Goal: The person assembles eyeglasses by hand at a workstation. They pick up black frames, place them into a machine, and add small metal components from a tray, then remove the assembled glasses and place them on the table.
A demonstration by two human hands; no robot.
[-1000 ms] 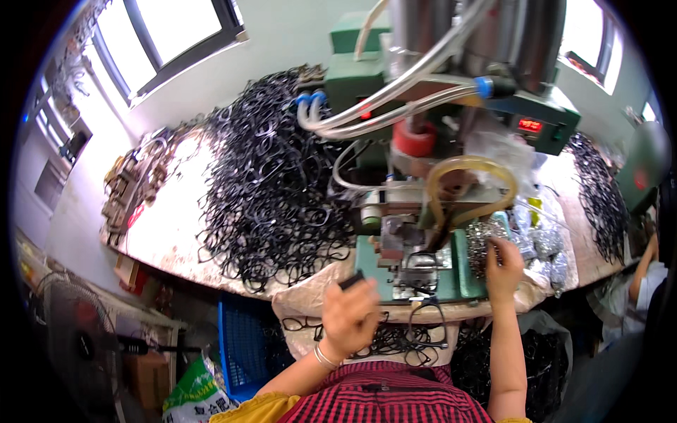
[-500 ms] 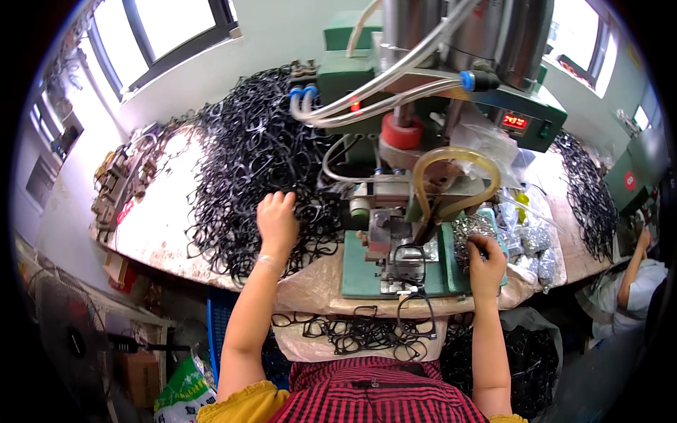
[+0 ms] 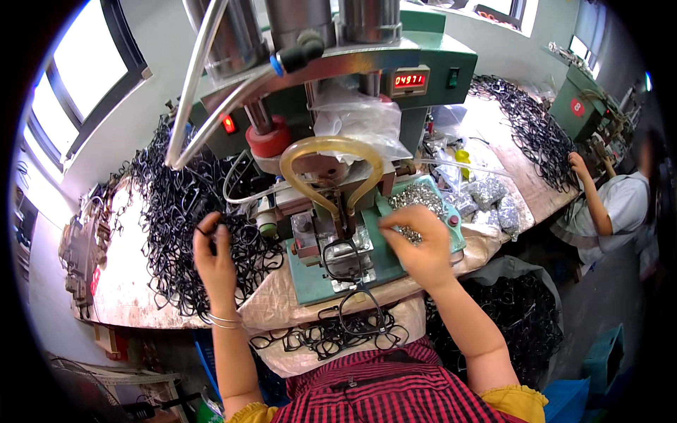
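Across the cloth-covered tabletop (image 3: 116,285), the person's head has turned rightward, so the tall green press (image 3: 360,60) now sits further left in view. The heap of black frames (image 3: 173,225) spreads left of it. The right hand (image 3: 427,247) has come off the green tray (image 3: 458,240) toward the press, which puts it, as I judge it, between supply and workpiece; the left hand (image 3: 215,264) has drawn to the heap's near side.

The right forearm slants in from the lower right, palm down, thumb and forefinger stretched toward the press with their tips close together; whether anything is pinched there is too small to tell. The left forearm stands nearly upright, its fingers bent around something dark, and I cannot tell if they grip it.

A single black frame (image 3: 360,289) stays at the press, its lower rim hanging past the front edge. Tiny metal bits (image 3: 419,197) fill the tray.
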